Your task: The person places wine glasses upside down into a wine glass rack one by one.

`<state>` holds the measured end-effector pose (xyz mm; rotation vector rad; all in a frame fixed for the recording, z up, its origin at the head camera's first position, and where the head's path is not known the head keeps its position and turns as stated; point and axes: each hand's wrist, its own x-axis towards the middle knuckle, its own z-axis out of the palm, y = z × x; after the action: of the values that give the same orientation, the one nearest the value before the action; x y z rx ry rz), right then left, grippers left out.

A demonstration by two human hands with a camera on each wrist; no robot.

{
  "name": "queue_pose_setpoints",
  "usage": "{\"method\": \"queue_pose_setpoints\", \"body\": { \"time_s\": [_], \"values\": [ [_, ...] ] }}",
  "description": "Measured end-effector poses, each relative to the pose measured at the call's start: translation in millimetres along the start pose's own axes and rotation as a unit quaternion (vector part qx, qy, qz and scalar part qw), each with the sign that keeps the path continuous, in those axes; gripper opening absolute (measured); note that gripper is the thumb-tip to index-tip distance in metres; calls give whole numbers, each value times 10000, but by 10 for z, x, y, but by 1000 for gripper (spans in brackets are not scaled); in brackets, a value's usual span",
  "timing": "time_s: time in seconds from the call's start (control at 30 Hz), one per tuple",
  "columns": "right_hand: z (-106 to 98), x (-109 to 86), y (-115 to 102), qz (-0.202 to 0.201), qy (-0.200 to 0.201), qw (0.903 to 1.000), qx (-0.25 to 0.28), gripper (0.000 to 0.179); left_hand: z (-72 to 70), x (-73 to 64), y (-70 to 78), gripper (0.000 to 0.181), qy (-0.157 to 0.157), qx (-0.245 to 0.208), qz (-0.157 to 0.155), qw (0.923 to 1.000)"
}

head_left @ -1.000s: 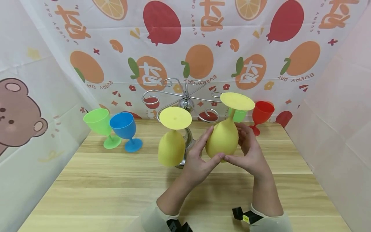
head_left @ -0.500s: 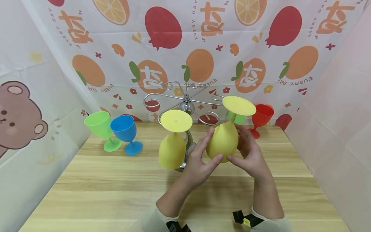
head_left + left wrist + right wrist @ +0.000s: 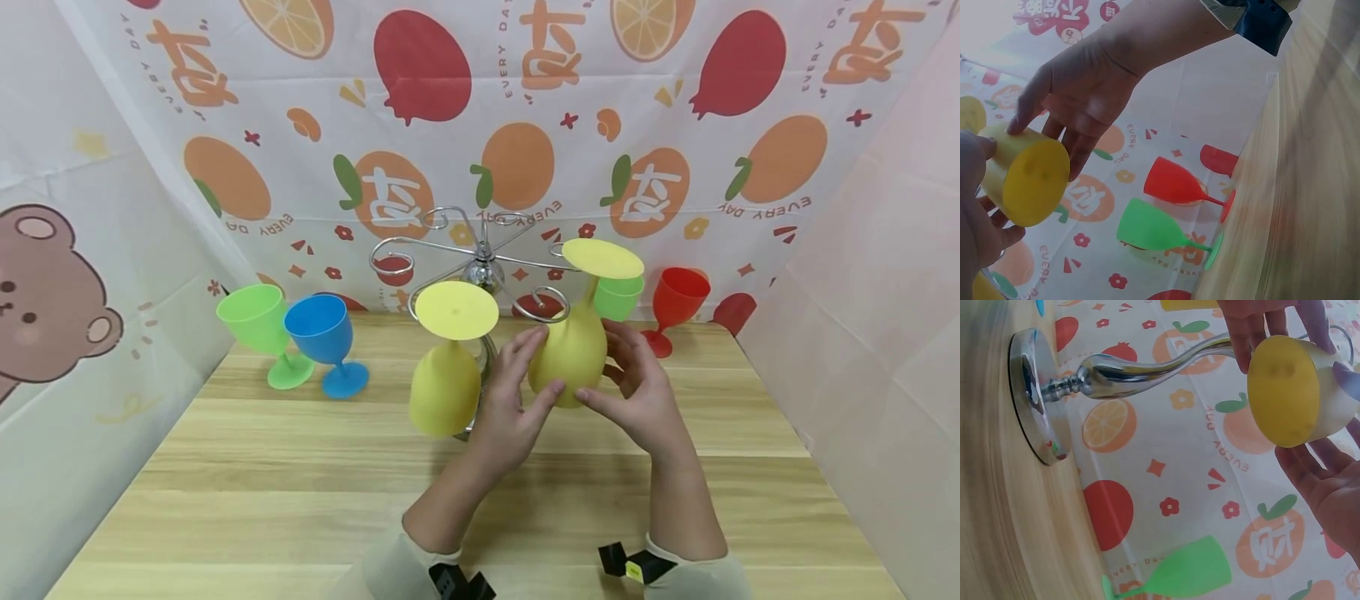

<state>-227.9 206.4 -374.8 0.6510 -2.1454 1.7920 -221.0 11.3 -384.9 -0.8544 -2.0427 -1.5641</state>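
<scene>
Both my left hand (image 3: pixel 510 408) and my right hand (image 3: pixel 637 396) hold a yellow plastic goblet (image 3: pixel 570 354) upside down above the table, one on each side of its bowl. Its foot is uppermost, close to a curled hook at the right front of a chrome stemware rack (image 3: pixel 482 273). Whether the stem sits in that hook I cannot tell. In the right wrist view the goblet's mouth (image 3: pixel 1282 390) faces the table, beside the rack's curved post (image 3: pixel 1129 376). To the left, another yellow goblet (image 3: pixel 446 390) hangs upside down from the rack, partly hiding the post.
Upright on the wooden table (image 3: pixel 285 483) at left stand a green goblet (image 3: pixel 255 321) and a blue goblet (image 3: pixel 321 332). Behind my right hand are another green goblet (image 3: pixel 619 297) and a red goblet (image 3: pixel 678 296). A fruit-print cloth (image 3: pixel 517 167) backs the table.
The held goblet and both hands have shifted slightly left toward the rack. More of the green goblet behind shows now. The hanging yellow goblet stays in place.
</scene>
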Motion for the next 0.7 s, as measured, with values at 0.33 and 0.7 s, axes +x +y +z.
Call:
{"method": "queue_pose_setpoints", "body": {
  "time_s": [0.33,0.7],
  "values": [
    [35,10,66,76,54,9998,-195,76,1,-7,-49,68,-155,-141,-833,9963],
    [110,37,108,-156,93,9989,-438,66,30,40,-129,75,165,-994,-1609,9818]
  ]
}}
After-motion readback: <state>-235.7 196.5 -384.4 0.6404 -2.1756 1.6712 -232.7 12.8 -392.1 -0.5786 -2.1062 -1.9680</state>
